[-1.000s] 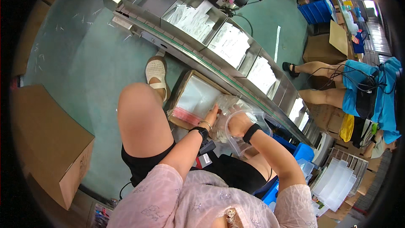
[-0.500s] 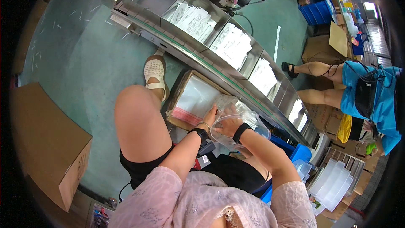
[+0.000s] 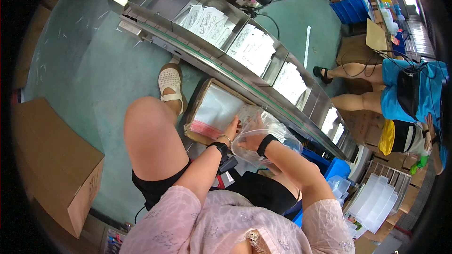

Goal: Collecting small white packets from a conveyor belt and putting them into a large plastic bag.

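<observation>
My left hand is at the bag's near left side, its fingers curled against a clear plastic bag. Just to the right, my right hand reaches through the round rim of a clear plastic tub, with its fingers stretched toward the bag. Clear film blurs the fingertips. Thin, pale, glossy pieces show beyond the right hand. Under and beside the left hand, a cardboard box holds a stack of flat clear bags with a pink-red strip along one edge.
A metal conveyor crosses diagonally ahead, its compartments holding white printed leaflets. A large brown carton stands at left. Blue bins and stacked clear trays are at right. Another person in blue stands beyond the conveyor.
My right hand has tilted and sits slightly deeper in the clear plastic; my left hand barely moved. The view has shifted slightly. At right, the other person's hand and a green item moved.
</observation>
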Tool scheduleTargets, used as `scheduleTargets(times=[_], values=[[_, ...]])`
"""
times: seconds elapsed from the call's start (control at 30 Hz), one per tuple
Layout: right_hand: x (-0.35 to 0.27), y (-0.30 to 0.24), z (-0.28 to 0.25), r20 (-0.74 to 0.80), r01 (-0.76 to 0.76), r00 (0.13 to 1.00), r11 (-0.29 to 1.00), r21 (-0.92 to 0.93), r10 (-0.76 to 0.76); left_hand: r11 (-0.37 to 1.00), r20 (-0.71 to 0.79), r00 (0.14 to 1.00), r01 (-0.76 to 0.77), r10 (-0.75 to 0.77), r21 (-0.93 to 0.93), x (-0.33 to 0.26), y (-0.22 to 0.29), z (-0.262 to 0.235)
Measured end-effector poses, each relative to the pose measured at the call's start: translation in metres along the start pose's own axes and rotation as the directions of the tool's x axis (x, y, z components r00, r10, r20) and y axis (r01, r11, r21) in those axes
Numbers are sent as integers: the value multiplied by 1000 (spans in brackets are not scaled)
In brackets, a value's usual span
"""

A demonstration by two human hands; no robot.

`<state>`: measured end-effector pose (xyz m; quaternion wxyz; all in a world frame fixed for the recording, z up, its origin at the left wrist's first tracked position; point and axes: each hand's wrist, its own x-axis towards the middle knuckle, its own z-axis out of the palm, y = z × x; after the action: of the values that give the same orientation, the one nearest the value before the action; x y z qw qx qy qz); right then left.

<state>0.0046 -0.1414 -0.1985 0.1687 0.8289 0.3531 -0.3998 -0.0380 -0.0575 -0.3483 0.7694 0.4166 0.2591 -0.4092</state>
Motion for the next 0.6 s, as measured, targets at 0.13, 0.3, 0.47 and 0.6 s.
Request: scheduleTargets(times=[0.13,0.3,0.47,0.6], values=[[-6,-5,-12,-35,5,999,1000,29,-4,1000,-2,1000,5,-6,-23,1,0,-6],[-39,-15,-41,-17,-30,999,984,-177,27,1000,-5,1000,5,-5,20,0,6,-5],[-103,-4,-52,-399,-23,911,978,206,106,996,8,999,-40,39,80,-9,14,-9],[-144,20,-16,-395,33,826,666,745,402,989,29,998,-63,60,131,-30,38,13]])
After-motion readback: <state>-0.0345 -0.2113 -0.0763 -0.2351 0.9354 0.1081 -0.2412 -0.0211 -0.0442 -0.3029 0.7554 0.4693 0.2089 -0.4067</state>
